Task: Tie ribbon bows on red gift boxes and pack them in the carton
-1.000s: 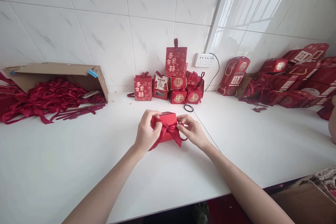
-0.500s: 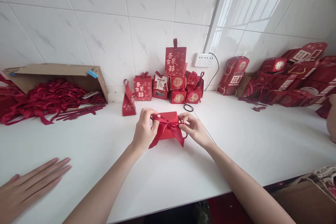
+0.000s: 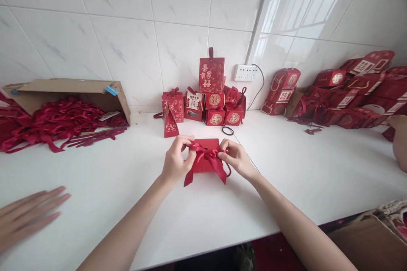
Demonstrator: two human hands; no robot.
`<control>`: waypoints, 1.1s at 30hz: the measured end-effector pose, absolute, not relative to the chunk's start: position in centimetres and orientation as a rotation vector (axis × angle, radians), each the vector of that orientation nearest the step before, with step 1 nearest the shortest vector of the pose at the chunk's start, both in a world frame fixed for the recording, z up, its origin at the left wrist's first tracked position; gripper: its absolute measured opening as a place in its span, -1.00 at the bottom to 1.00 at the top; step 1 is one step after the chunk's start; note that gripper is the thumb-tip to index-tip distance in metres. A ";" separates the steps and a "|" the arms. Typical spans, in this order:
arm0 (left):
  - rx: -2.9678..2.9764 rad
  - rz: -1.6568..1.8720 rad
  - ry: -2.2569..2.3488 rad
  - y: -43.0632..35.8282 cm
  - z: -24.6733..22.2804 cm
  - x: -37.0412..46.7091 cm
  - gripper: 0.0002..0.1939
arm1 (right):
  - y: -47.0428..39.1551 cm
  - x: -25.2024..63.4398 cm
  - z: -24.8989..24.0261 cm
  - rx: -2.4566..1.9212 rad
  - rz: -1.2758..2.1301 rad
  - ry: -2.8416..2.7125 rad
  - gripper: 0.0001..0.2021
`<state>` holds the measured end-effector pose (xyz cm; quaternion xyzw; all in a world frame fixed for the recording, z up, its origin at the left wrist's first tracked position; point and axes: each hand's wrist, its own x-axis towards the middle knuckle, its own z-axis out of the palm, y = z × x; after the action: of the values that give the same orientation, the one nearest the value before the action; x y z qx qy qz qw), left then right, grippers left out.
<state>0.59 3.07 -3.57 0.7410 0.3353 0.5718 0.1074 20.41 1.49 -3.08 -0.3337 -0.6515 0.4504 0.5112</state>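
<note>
A small red gift box (image 3: 208, 167) lies on the white table (image 3: 127, 203) in front of me. Across its top is a red ribbon (image 3: 219, 169) tied in a bow, its two tails hanging over the near side. My left hand (image 3: 178, 156) pinches the bow's left loop between thumb and fingers. On the other side, my right hand (image 3: 235, 156) pinches the right loop. A twisted red cord pokes out under the box's right side, by my right hand.
Left stands a cardboard box (image 3: 79, 85) spilling red ribbons (image 3: 60, 118). Finished red boxes (image 3: 214, 106) are stacked by the wall; a triangular box (image 3: 171, 125) stands before them. More boxes (image 3: 349, 93) pile up right. Another person's hand (image 3: 32, 216) is at left, another (image 3: 399, 139) at right.
The triangular box has moved right and turned, now in front of the patterned box. The bow's loops look fuller between my hands. The other person's hand at left has drawn back leftward.
</note>
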 end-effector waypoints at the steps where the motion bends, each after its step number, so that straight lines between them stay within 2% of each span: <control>1: 2.161 1.685 1.006 3.1 -3.6 0.6 -0.96 | 1.5 20.4 -3.1 -0.794 1.099 -1.565 -0.68; 8: 2.237 1.699 1.146 2.6 -3.0 0.7 -0.81 | 1.4 20.4 -3.0 -0.755 1.119 -1.594 -0.65; 12: 2.216 1.735 1.211 2.5 -2.8 0.8 -0.88 | 1.4 20.4 -2.9 -0.773 1.087 -1.616 -0.65; 17: 2.278 1.827 1.185 2.8 -2.8 0.7 -0.86 | 1.6 20.5 -3.2 -0.760 1.128 -1.602 -0.64; 23: 2.121 1.811 1.167 2.7 -2.8 0.6 -0.94 | 1.5 20.5 -3.3 -0.739 1.190 -1.619 -0.66; 33: 2.010 1.731 1.042 2.6 -2.6 0.8 -0.93 | 1.5 20.5 -3.2 -0.714 1.232 -1.641 -0.66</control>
<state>0.83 2.62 -2.59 0.6977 0.3616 0.6010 0.1456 20.46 1.51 -3.16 -0.2907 -0.6684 0.5018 0.4658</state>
